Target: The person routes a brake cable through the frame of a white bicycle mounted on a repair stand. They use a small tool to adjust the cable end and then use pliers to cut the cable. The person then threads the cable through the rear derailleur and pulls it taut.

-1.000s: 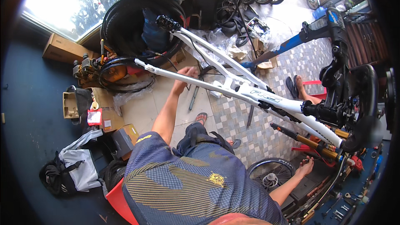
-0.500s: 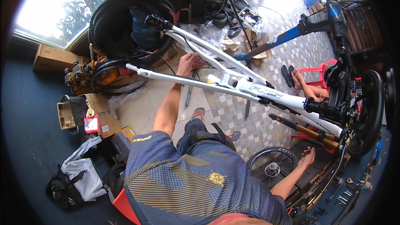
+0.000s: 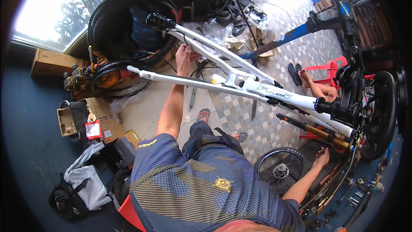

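While a brown carton (image 3: 53, 62) stands at far left, its contents out of sight, a tan tray (image 3: 65, 122) sits at a dark bin (image 3: 78, 108), whether inside or beside it unclear. Below lies a grey-and-black bag (image 3: 89, 187), contents hidden; a red-edged packet (image 3: 93, 129) rests at a cardboard box (image 3: 107, 116). Black tyres (image 3: 95, 28) ring a blue bundle (image 3: 143, 30). Near center, a worker's left hand (image 3: 185, 58) bunches its fingers by a thin black cable; whether they pinch it cannot be told. A white bicycle frame (image 3: 264, 90) slants rightward toward a repair stand (image 3: 292, 36). Right of a spoked wheel (image 3: 281, 170), the right hand (image 3: 321, 159) curls its fingers; whether it holds anything cannot be told.
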The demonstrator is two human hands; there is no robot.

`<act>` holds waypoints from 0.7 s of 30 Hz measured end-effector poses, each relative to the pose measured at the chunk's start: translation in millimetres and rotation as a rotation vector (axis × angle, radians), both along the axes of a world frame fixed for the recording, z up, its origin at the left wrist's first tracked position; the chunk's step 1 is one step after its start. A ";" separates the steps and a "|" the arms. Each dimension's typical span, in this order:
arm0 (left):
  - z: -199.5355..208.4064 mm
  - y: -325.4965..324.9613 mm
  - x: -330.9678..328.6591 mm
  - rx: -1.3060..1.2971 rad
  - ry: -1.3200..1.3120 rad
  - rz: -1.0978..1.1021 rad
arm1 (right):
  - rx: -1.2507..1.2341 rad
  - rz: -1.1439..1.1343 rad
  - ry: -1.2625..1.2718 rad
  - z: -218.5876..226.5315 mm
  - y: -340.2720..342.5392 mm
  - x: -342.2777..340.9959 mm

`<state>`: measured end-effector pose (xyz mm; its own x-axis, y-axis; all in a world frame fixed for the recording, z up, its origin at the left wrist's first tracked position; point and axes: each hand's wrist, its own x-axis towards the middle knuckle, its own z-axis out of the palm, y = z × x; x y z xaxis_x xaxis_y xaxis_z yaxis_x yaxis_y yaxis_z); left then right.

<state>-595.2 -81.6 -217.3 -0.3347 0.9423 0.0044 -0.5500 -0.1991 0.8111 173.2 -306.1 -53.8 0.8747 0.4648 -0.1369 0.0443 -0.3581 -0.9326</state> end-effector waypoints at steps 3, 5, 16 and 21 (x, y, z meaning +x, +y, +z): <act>4.9 -2.7 2.4 -0.022 -0.016 0.033 | -0.008 0.011 -0.010 2.6 -2.8 3.7; 1.7 -2.8 3.6 -0.052 -0.032 0.035 | -0.007 0.017 -0.011 4.0 -5.3 6.9; 19.9 -7.9 10.9 -0.157 -0.120 0.034 | 0.027 0.043 0.031 9.4 -11.6 30.6; 2.2 -8.7 3.6 -0.161 -0.079 -0.027 | 0.131 0.010 0.092 20.6 -15.7 47.4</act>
<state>-591.6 -90.3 -215.1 -0.3022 0.9375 -0.1728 -0.6166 -0.0540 0.7854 220.6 -321.7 -33.2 0.8566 0.4926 -0.1537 -0.0405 -0.2328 -0.9717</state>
